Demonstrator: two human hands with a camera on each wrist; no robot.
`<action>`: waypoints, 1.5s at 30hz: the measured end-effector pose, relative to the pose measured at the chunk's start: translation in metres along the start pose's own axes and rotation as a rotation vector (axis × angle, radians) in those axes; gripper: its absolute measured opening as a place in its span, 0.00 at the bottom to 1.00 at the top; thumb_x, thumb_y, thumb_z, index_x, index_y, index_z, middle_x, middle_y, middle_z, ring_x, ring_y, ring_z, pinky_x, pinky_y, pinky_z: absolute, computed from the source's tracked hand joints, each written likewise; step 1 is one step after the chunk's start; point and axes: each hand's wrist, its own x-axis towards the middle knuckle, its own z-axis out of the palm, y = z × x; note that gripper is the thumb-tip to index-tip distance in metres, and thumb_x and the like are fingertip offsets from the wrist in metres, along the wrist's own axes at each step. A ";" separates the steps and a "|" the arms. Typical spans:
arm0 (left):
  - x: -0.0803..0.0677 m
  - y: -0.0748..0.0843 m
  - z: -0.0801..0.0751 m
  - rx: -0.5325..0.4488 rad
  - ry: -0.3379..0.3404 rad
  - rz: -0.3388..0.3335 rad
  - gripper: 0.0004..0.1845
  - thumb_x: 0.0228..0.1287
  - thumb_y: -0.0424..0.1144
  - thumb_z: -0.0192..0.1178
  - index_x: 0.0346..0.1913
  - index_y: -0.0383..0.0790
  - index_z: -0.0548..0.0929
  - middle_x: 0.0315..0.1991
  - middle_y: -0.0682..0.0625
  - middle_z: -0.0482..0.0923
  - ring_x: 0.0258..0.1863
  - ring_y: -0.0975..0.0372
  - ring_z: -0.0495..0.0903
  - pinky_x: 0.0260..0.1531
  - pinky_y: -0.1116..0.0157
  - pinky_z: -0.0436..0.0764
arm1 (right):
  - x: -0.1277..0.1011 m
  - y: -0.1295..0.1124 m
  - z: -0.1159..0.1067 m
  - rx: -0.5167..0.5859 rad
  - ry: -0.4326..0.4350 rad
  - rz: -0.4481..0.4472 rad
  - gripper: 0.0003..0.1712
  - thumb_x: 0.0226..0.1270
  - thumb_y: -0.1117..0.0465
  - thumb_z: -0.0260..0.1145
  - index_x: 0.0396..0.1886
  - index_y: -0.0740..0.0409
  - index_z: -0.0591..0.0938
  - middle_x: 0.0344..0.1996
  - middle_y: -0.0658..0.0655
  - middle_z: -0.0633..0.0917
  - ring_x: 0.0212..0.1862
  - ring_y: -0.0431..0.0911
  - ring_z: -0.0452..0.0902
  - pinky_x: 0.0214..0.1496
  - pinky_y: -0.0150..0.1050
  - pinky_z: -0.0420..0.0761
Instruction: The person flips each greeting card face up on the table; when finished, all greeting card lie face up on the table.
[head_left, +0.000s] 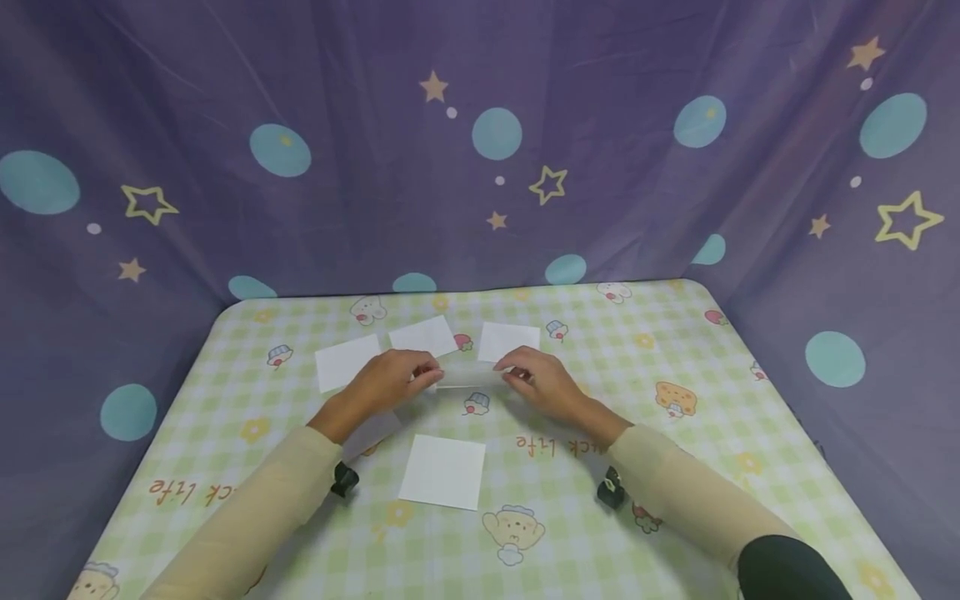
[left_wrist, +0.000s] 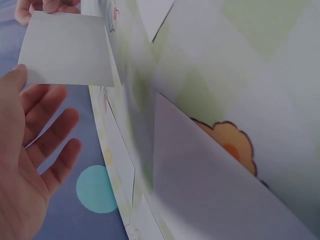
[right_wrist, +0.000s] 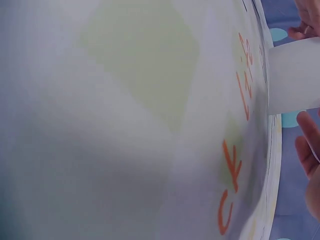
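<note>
A white paper square [head_left: 470, 377] is held up over the middle of the table, stretched between both hands. My left hand [head_left: 393, 377] pinches one side of it; in the left wrist view the thumb [left_wrist: 19, 75] lies on its face near a corner, and the other fingers spread loosely. On the opposite side my right hand [head_left: 546, 382] pinches the edge between thumb and fingertips. The right wrist view catches part of the same paper square [right_wrist: 295, 77] at its right border, with only some of the right-hand fingers [right_wrist: 307, 142] showing.
More white squares lie flat on the checked tablecloth [head_left: 660, 508]: one at the back left [head_left: 347, 360], two at the back [head_left: 420, 335] [head_left: 510, 340], one partly under the left wrist [head_left: 372, 435], one at the front [head_left: 442, 472]. A purple curtain [head_left: 600, 208] surrounds the table.
</note>
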 end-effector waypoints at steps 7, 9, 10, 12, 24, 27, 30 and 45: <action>-0.004 -0.004 0.000 -0.040 -0.054 0.047 0.15 0.78 0.50 0.54 0.45 0.46 0.88 0.33 0.60 0.84 0.32 0.68 0.78 0.38 0.62 0.78 | -0.002 0.004 -0.002 0.019 0.005 -0.021 0.08 0.68 0.63 0.70 0.45 0.52 0.90 0.38 0.50 0.84 0.36 0.38 0.79 0.39 0.29 0.81; -0.005 -0.005 0.001 -0.058 -0.067 0.052 0.15 0.78 0.50 0.54 0.45 0.46 0.88 0.34 0.60 0.85 0.33 0.68 0.79 0.40 0.62 0.79 | -0.003 0.004 -0.002 0.033 0.003 -0.032 0.08 0.68 0.62 0.70 0.45 0.52 0.91 0.34 0.49 0.83 0.33 0.37 0.75 0.36 0.30 0.78; -0.005 -0.006 0.001 -0.068 -0.074 0.052 0.15 0.78 0.50 0.54 0.45 0.47 0.88 0.34 0.60 0.85 0.34 0.68 0.80 0.40 0.61 0.79 | -0.003 0.004 -0.003 0.043 -0.004 -0.032 0.08 0.68 0.62 0.71 0.45 0.52 0.91 0.33 0.48 0.83 0.32 0.37 0.74 0.35 0.30 0.77; -0.005 -0.006 0.001 -0.091 -0.098 0.050 0.14 0.77 0.50 0.56 0.47 0.47 0.88 0.37 0.59 0.87 0.37 0.68 0.82 0.43 0.61 0.81 | -0.005 0.004 -0.003 0.078 -0.027 -0.028 0.08 0.68 0.62 0.71 0.45 0.53 0.91 0.32 0.47 0.84 0.32 0.36 0.75 0.36 0.31 0.78; -0.008 -0.009 0.006 -0.187 -0.172 0.039 0.11 0.73 0.52 0.61 0.48 0.52 0.87 0.42 0.61 0.87 0.45 0.67 0.84 0.49 0.60 0.82 | -0.014 0.009 0.002 0.271 -0.157 0.210 0.16 0.70 0.55 0.70 0.55 0.52 0.85 0.48 0.51 0.89 0.47 0.41 0.85 0.53 0.34 0.84; -0.010 -0.009 0.007 -0.192 -0.168 0.037 0.11 0.74 0.51 0.60 0.48 0.52 0.87 0.42 0.61 0.88 0.44 0.67 0.84 0.48 0.61 0.82 | -0.014 0.011 0.002 0.326 -0.178 0.267 0.17 0.75 0.53 0.64 0.57 0.54 0.84 0.45 0.54 0.89 0.44 0.44 0.86 0.49 0.36 0.85; -0.010 -0.007 0.010 -0.209 -0.146 0.022 0.09 0.75 0.49 0.59 0.47 0.52 0.87 0.42 0.60 0.88 0.44 0.67 0.85 0.46 0.62 0.82 | -0.013 0.012 0.004 0.329 -0.171 0.324 0.15 0.77 0.54 0.62 0.56 0.54 0.85 0.42 0.54 0.90 0.40 0.44 0.86 0.44 0.36 0.84; 0.000 0.001 0.027 -0.284 0.081 -0.102 0.27 0.69 0.37 0.65 0.68 0.35 0.71 0.40 0.51 0.87 0.38 0.62 0.85 0.41 0.62 0.83 | -0.005 0.009 0.012 0.331 -0.081 0.434 0.40 0.65 0.66 0.69 0.76 0.52 0.66 0.38 0.55 0.84 0.33 0.43 0.82 0.36 0.34 0.84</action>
